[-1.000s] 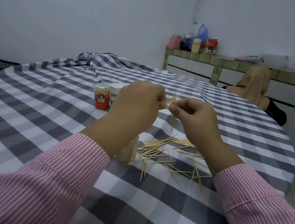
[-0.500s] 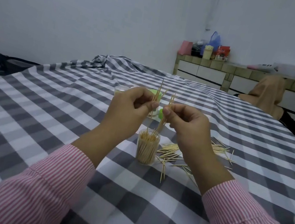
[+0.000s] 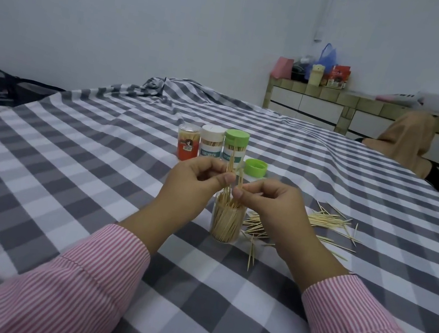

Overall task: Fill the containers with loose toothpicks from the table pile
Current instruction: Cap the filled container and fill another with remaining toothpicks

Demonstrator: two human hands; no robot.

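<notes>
My left hand [image 3: 195, 182] and right hand [image 3: 270, 204] are up together above the open clear container [image 3: 226, 221], thumbs almost meeting. Each hand pinches a small bunch of toothpicks [image 3: 231, 168] between thumb and fingers; the sticks stand near upright, tips down toward the container mouth. Whether the lower tips already touch the packed sticks inside I cannot tell.

The clear container stands upright on the checked cloth of the counter [image 3: 80, 172], directly below my hands, lid off, nearly full of toothpicks standing on end.

The loose pile [image 3: 322, 222] lies at 3 o'clock from the container, flat on the cloth, fanning away to the right. A few stray sticks [image 3: 252, 251] lie at about 5 o'clock from it, just beside its base.

At 12 o'clock from the container, further out on the counter, three closed containers stand in a row, touching or nearly so: an orange one [image 3: 187, 143] with a clear top, a white-capped one [image 3: 211, 143] labelled TOOTHPICK, and a green-capped one [image 3: 235, 145]. A loose green lid [image 3: 255, 167] lies just right of the green-capped one.

My sleeves [image 3: 82, 283] are pink-and-white striped. Beyond the counter, at 2 o'clock, a tiled shelf [image 3: 340, 95] along the wall carries bags and boxes.
</notes>
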